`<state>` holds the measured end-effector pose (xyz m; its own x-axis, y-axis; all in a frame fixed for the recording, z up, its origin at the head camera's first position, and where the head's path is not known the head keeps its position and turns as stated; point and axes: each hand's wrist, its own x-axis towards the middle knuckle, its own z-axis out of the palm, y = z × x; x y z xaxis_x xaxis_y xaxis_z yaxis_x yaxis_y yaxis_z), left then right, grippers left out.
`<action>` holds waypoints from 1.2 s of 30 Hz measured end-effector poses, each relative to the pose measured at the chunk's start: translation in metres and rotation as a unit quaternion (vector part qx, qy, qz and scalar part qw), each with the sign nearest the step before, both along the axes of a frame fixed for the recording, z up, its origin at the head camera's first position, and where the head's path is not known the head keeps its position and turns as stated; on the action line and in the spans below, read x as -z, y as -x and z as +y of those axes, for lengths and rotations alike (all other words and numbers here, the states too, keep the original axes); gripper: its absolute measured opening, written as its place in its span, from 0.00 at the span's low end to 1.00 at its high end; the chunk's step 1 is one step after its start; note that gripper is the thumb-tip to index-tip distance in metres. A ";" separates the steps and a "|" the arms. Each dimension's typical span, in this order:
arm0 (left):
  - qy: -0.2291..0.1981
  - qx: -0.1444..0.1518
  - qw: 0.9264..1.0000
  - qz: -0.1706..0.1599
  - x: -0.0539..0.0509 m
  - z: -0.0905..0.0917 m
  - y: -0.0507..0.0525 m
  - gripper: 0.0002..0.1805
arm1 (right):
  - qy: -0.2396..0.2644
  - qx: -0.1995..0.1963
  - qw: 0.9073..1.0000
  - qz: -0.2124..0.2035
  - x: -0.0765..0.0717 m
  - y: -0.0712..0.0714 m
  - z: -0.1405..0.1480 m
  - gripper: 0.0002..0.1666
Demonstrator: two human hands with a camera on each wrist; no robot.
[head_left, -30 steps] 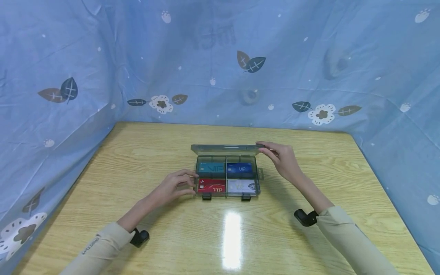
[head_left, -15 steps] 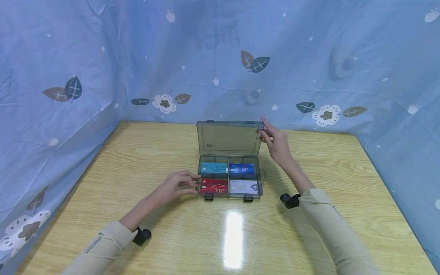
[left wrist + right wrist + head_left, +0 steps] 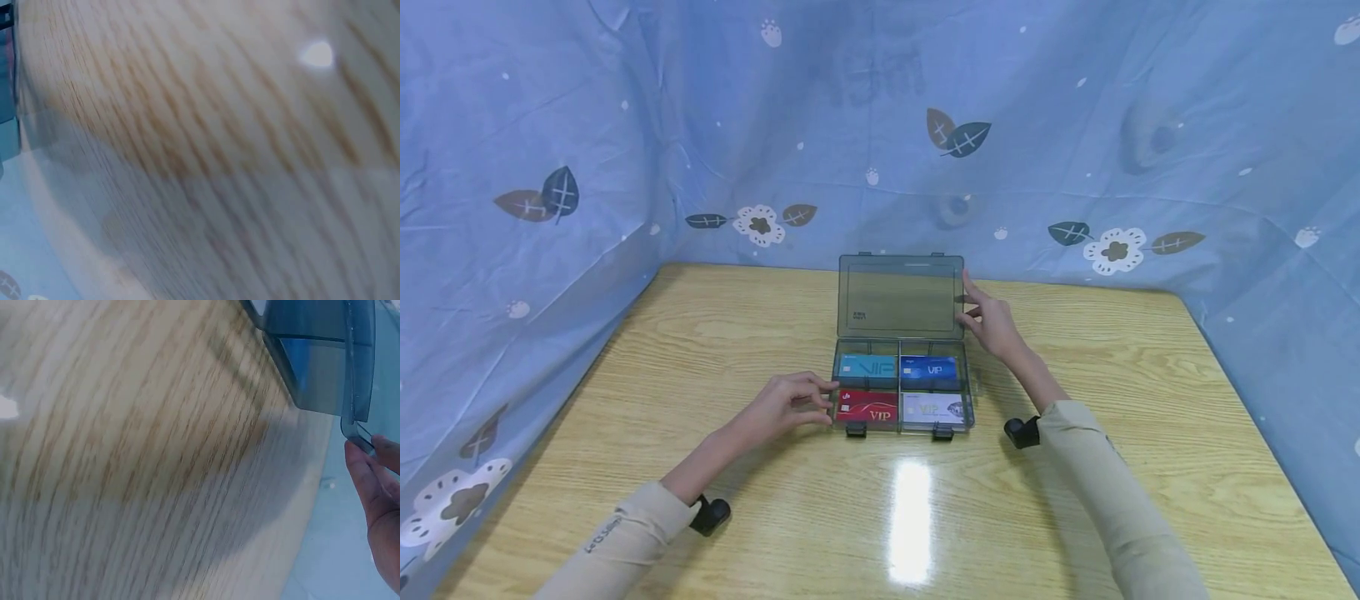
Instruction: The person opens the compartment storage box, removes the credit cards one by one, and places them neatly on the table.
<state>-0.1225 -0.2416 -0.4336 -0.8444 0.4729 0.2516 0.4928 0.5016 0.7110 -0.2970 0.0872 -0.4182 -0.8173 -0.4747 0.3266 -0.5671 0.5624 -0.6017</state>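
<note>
A smoky transparent plastic box (image 3: pixel 899 427) lies on the table with its lid (image 3: pixel 901 297) raised upright at the back. Its compartments hold a teal card (image 3: pixel 867 367), a blue card (image 3: pixel 928 367), a red card (image 3: pixel 867 407) and a white card (image 3: pixel 932 408), all marked VIP. My left hand (image 3: pixel 786 402) touches the box's left wall with fingertips and thumb; its wrist view shows only the box's edge, no fingers. With thumb and fingers my right hand (image 3: pixel 991 321) pinches the lid's right edge; the right wrist view shows this hand (image 3: pixel 381 494) at the lid corner.
The box stands toward the back of a wooden table (image 3: pixel 760 517). A blue patterned cloth (image 3: pixel 865 142) hangs behind and along both sides. Two black latches (image 3: pixel 856 429) sit on the box's front edge. Black wrist devices (image 3: pixel 711 515) show beneath both sleeves.
The lid has swung up and back from a nearly level tilt to upright, my right hand moving with it. My left hand has stayed at the box's left side.
</note>
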 end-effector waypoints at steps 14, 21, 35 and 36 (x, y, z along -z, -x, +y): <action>-0.010 0.001 1.000 -0.015 -0.004 0.002 -0.002 0.04 | -0.028 0.018 0.998 -0.054 0.004 0.000 -0.002 0.26; -0.014 -0.007 0.999 -0.029 -0.004 0.001 -0.003 0.04 | -0.040 0.012 0.997 -0.065 0.006 -0.003 0.000 0.24; -0.012 -0.010 0.999 -0.034 -0.006 0.002 -0.003 0.05 | -0.007 0.008 0.993 -0.116 0.011 -0.014 0.005 0.23; -0.012 -0.009 0.999 -0.034 -0.007 0.002 -0.003 0.05 | -0.006 0.008 0.993 -0.118 0.011 -0.015 0.006 0.23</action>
<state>-0.1198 -0.2395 -0.4271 -0.8680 0.4526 0.2043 0.4342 0.4923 0.7544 -0.2817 0.0933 -0.4287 -0.8782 -0.4631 0.1198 -0.4019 0.5786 -0.7097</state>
